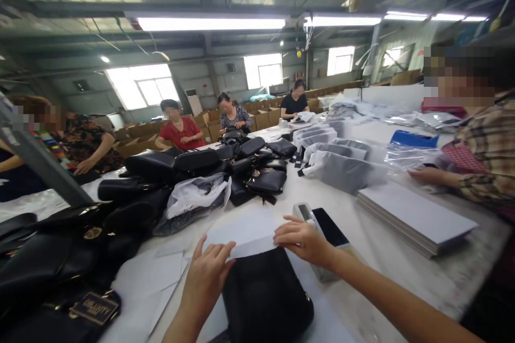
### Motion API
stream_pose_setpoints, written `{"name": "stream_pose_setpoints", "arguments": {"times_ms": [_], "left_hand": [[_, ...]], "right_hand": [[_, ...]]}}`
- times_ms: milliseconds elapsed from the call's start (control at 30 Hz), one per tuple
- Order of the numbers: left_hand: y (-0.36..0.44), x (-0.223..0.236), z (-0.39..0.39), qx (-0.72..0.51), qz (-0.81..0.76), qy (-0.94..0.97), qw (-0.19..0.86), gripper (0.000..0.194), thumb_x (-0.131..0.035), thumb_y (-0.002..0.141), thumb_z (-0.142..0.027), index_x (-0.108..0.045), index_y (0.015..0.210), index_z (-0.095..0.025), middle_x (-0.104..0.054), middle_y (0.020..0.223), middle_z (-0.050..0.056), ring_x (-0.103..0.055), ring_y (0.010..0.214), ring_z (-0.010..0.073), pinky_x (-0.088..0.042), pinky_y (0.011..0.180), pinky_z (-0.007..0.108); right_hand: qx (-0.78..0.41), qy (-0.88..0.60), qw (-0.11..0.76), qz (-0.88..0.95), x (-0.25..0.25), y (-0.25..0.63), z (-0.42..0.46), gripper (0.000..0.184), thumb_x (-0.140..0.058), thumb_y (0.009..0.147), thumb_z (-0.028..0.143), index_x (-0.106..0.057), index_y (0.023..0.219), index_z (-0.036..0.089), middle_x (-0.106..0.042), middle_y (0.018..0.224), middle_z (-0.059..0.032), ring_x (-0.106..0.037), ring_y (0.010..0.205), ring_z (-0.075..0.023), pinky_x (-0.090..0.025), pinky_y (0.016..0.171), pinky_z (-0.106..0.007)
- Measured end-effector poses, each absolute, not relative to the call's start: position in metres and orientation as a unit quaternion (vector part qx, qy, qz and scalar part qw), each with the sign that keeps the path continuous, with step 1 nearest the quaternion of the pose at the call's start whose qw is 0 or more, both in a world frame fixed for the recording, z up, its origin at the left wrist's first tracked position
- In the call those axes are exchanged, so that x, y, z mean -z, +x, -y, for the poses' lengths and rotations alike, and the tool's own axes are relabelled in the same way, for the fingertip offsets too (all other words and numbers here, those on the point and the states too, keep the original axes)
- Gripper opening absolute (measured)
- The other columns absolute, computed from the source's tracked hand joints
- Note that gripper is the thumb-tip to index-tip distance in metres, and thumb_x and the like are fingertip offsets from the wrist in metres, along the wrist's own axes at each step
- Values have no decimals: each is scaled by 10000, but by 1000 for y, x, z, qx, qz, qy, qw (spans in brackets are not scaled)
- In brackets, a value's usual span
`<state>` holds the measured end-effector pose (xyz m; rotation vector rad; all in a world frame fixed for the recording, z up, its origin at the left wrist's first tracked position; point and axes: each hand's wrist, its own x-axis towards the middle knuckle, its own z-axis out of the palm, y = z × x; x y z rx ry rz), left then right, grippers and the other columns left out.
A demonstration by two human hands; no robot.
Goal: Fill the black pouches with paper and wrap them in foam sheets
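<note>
A black handbag (267, 297) lies on the table right in front of me. Over its far end is a white sheet of paper (249, 236), with its near edge folded or raised. My left hand (209, 270) is closed on the left end of that edge, thumb beneath and fingers on top. At the right end, my right hand (300, 238) pinches the same sheet between thumb and fingers. Just beyond my right wrist sits a light-coloured box (302, 211) with a dark phone-like device (330, 226) leaning on it.
Black bags (129, 225) are heaped on the left, one beside a crumpled plastic bag (197, 195). White sheets (148, 278) lie left of my hands. On the right are stacked boards (418, 214), grey-white pouches (338, 166) and a person's hand (428, 176). Several people work across the table.
</note>
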<state>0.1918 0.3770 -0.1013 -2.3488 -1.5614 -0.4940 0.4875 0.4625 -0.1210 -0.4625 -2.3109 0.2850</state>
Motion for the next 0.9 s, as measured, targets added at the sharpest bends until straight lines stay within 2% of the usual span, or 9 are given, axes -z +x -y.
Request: {"name": "stream_pose_setpoints", "arguments": {"times_ms": [133,233,333,567,700,800,867,900], "left_hand": [[205,113,-329,162,551,-809,128,193,-532,918,-147,-642,1034,-255,-702,935,-3,-645,858,191,-450,981,442],[216,126,-296,162,571,-795,128,211,-535,910,-132,-651,1047,-242,-700,972,19,-631,873,204,-493,868,387],[223,145,-275,176,582,-783,128,277,-521,899,-93,-649,1103,-229,-699,1004,40,-632,895,200,-510,828,361],[217,179,-264,187,584,-784,92,343,-452,906,-50,-629,1157,-203,-698,1025,55,-654,920,183,-560,813,324],[225,167,-265,213,599,-769,62,277,-454,951,-173,-628,1163,-217,-698,1053,61,-667,943,179,-569,831,315],[237,162,-276,216,584,-775,106,376,-490,946,-255,-543,1314,-207,-646,1261,100,-619,1140,234,-522,971,406],[243,175,-285,202,541,-803,147,502,-513,931,-288,-439,1419,-200,-565,1398,103,-547,1263,253,-491,1021,422],[244,187,-291,201,513,-817,172,544,-529,922,-317,-415,1438,-187,-569,1397,102,-557,1256,251,-510,994,398]], "right_hand": [[-139,-189,373,898,139,508,-438,208,-531,966,193,-701,1059,271,-742,1043,-8,-678,1011,-141,-409,1088,-397],[-148,-207,373,892,155,518,-422,230,-536,959,188,-703,1091,277,-736,1078,-11,-672,1048,-159,-433,1080,-395],[-148,-219,360,895,169,522,-408,257,-526,960,178,-699,1117,286,-731,1100,-8,-671,1057,-162,-450,1072,-395],[-103,-217,359,902,203,518,-400,324,-472,949,121,-692,1134,270,-728,1117,-34,-663,1078,-170,-478,1044,-411],[-100,-214,361,902,214,516,-399,344,-458,946,101,-679,1157,261,-718,1144,-45,-653,1097,-171,-482,1040,-412],[-93,-217,366,900,218,514,-395,325,-451,960,118,-681,1143,256,-725,1124,-48,-664,1074,-172,-491,1030,-406],[-91,-222,377,895,219,512,-393,318,-434,970,131,-683,1124,256,-736,1090,-45,-673,1053,-171,-503,1015,-394],[-92,-222,382,892,220,511,-392,312,-431,969,138,-685,1107,256,-740,1074,-43,-677,1044,-172,-513,1000,-384]]}}
